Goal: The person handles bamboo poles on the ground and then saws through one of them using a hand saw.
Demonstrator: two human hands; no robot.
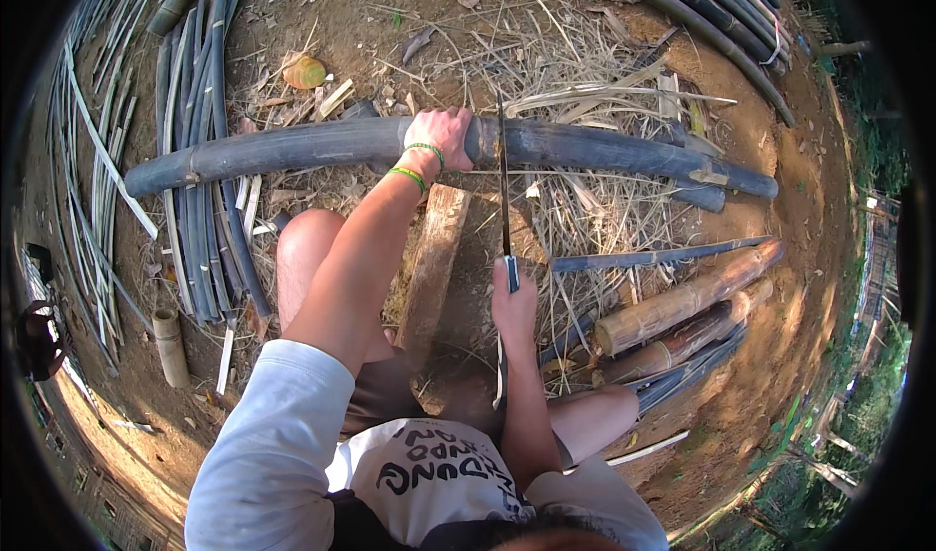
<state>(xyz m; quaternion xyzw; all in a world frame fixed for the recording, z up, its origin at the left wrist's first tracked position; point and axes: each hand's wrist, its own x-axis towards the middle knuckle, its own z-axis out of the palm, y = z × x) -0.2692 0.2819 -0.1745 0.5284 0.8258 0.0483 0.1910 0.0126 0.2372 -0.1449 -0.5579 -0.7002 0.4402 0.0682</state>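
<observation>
A long dark bamboo pole (302,145) lies crosswise in front of me. My left hand (441,137) is wrapped over its top near the middle, close to a joint ring. My right hand (515,305) is closed round the handle of a hand saw (504,205), whose narrow blade points away from me. That blade crosses the pole just right of my left hand. How deep it sits in the bamboo I cannot tell. Between my knees a squared wooden block (435,263) reaches toward the pole.
Split bamboo strips (200,249) are stacked at the left, partly under the pole. A short bamboo piece (171,348) stands near them. Brown bamboo logs (687,297) lie at the right. Dry shavings (595,205) litter the ground; more dark poles (707,15) lie far right.
</observation>
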